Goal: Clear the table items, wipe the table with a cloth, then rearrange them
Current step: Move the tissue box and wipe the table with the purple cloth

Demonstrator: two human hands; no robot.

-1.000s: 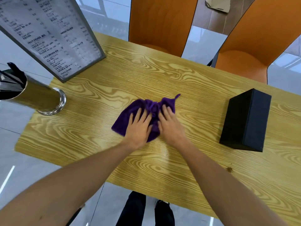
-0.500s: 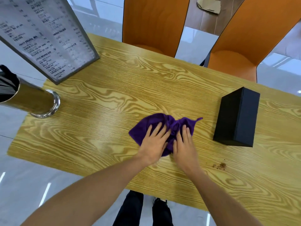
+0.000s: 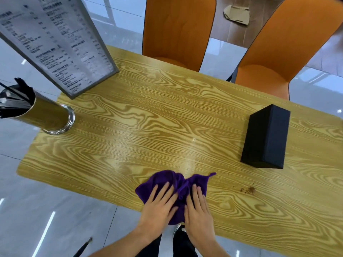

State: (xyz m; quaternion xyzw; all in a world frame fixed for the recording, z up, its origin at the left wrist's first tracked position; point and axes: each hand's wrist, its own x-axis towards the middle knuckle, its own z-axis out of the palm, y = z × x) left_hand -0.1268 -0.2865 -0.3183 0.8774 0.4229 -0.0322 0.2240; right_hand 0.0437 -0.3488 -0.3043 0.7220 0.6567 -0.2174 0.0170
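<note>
Cloth (image 3: 167,179) lies flat-pressed under both hands' straight fingers (image 3: 163,190) at the counter's (image 3: 148,127) near edge, brown crumbs (image 3: 247,190) nearer the right hand (image 3: 199,214) than the left hand (image 3: 159,208).

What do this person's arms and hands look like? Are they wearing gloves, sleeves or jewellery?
Both the left hand and the right hand are bare, with no gloves. No rings, watch or bracelet show. Both forearms are uncovered as far as the picture's lower edge, so no sleeve is visible.

The rectangular yellow-brown wood-grain table (image 3: 148,130) is showing a smooth, slightly glossy top, and the crumpled purple cloth (image 3: 167,179) at its near edge is looking soft and fuzzy. The upright black box (image 3: 267,140) is looking matt, while the gold cylindrical metal holder (image 3: 48,115) at the left edge is shining.
</note>
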